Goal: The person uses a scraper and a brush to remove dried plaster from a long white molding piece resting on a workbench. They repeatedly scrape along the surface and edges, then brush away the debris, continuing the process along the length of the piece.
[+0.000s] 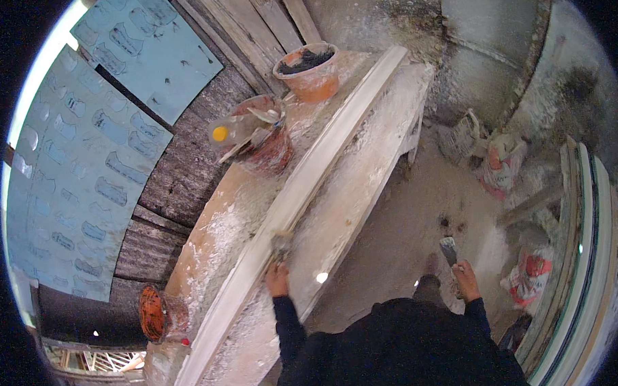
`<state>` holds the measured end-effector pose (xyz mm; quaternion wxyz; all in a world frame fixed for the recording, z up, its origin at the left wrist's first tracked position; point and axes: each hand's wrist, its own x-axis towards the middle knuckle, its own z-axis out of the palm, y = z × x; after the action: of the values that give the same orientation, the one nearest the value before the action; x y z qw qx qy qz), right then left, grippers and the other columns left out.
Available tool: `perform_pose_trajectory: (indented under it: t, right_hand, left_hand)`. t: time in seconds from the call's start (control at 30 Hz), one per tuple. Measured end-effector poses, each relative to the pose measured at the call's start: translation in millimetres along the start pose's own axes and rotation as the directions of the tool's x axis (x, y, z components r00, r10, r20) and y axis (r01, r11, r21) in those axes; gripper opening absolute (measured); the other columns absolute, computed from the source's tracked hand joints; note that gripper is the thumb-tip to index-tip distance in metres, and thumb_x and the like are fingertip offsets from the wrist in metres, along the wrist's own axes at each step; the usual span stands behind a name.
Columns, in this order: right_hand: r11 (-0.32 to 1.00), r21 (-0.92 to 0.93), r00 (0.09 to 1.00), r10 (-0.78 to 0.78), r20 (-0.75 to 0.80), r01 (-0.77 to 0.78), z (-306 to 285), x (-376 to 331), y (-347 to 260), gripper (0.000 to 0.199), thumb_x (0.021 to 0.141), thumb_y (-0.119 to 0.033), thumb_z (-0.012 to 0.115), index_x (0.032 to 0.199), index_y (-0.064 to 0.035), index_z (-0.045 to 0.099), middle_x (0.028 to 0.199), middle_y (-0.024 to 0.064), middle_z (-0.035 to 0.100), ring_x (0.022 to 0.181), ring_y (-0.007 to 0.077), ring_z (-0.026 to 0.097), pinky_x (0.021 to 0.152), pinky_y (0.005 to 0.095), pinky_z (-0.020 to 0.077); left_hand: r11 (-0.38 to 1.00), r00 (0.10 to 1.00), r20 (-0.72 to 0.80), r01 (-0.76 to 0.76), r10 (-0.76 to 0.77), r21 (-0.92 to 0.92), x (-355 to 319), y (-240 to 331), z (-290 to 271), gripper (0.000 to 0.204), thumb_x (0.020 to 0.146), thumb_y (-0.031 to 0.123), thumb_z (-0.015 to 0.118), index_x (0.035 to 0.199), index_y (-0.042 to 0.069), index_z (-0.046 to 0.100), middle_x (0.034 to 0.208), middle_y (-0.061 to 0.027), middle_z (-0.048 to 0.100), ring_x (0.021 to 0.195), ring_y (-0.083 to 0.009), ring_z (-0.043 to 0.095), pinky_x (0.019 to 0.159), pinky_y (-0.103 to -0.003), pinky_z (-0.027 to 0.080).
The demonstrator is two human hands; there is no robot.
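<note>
A long pale moulding with a ridged profile lies lengthwise along the dusty workbench. My left hand is closed around a small tool that looks like a brush; its blurred end rests on or just over the moulding's near edge. Away from the bench, on my right, my right hand grips a putty knife, its flat blade pointing up and forward above the floor.
An orange bucket with dark contents and a reddish bucket with tools and a yellow-capped bottle stand beyond the moulding. An orange-lined container lies tipped at left. Bags sit on the floor; long mouldings lean at right.
</note>
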<state>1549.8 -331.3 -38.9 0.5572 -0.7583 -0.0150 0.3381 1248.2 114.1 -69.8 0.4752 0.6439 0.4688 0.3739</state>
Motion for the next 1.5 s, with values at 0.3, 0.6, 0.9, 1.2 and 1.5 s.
perform_pose_trajectory:
  t: [0.3, 0.6, 0.9, 1.2, 1.5]
  right_hand:
    - [0.857, -0.437, 0.951, -0.173, 0.255, 0.273, -66.2, 223.6, -177.9, 0.045, 0.086, -0.042, 0.052, 0.111, -0.0038, 0.047, 0.082, 0.0104, 0.057, 0.069, 0.0215, 0.059, 0.063, 0.0335, 0.0469]
    - [0.829, -0.282, 0.832, -0.333, 0.443, 0.482, -46.0, 399.2, -255.8, 0.038, 0.089, -0.031, 0.052, 0.115, -0.0047, 0.042, 0.087, 0.0094, 0.055, 0.067, 0.0144, 0.056, 0.052, 0.029, 0.0459]
    - [0.888, -0.173, 0.883, -0.367, 0.293, 0.427, -127.7, 583.6, -290.9, 0.037, 0.088, -0.025, 0.052, 0.116, -0.0049, 0.039, 0.085, 0.0092, 0.056, 0.07, 0.0178, 0.057, 0.059, 0.0329, 0.048]
    - [0.691, -0.443, 0.82, -0.456, 0.346, 0.571, -110.3, 710.0, -465.2, 0.041, 0.083, -0.017, 0.056, 0.121, -0.0079, 0.043, 0.086, 0.0111, 0.058, 0.072, 0.0179, 0.057, 0.062, 0.0332, 0.0487]
    - [0.194, -0.603, 0.624, -0.398, 0.673, 0.774, -62.8, 864.4, -608.4, 0.038, 0.074, -0.035, 0.064, 0.104, -0.0117, 0.059, 0.087, 0.0116, 0.064, 0.081, 0.0313, 0.061, 0.071, 0.0399, 0.0471]
  left_hand:
    - [0.475, 0.665, -0.747, 0.654, 0.012, 0.589, -93.6, 72.9, -37.8, 0.032, 0.085, 0.025, 0.048, 0.098, -0.003, 0.058, 0.093, -0.0233, 0.061, 0.087, -0.0377, 0.057, 0.075, -0.044, 0.044]
    - [0.934, 0.888, -0.432, 0.01, 0.156, 0.356, 56.3, 121.8, 258.0, 0.025, 0.085, 0.016, 0.052, 0.101, -0.002, 0.059, 0.074, -0.0117, 0.063, 0.066, -0.0203, 0.058, 0.065, -0.031, 0.046]
    - [0.957, 0.946, 0.257, -0.245, 0.2, 0.155, 273.3, 250.6, 620.3, 0.036, 0.085, 0.028, 0.052, 0.111, 0.003, 0.056, 0.095, -0.0162, 0.064, 0.091, -0.0266, 0.061, 0.08, -0.033, 0.045]
    - [0.912, 0.986, 0.157, -0.119, 0.061, 0.392, 317.6, 264.5, 723.3, 0.041, 0.087, 0.034, 0.046, 0.114, 0.004, 0.054, 0.104, -0.0187, 0.06, 0.097, -0.0331, 0.057, 0.084, -0.038, 0.044]
    - [0.892, 0.956, -0.202, 0.273, -0.211, 0.361, 250.2, 262.1, 723.7, 0.038, 0.088, 0.028, 0.048, 0.117, 0.004, 0.053, 0.082, -0.0143, 0.064, 0.08, -0.0268, 0.062, 0.073, -0.034, 0.046]
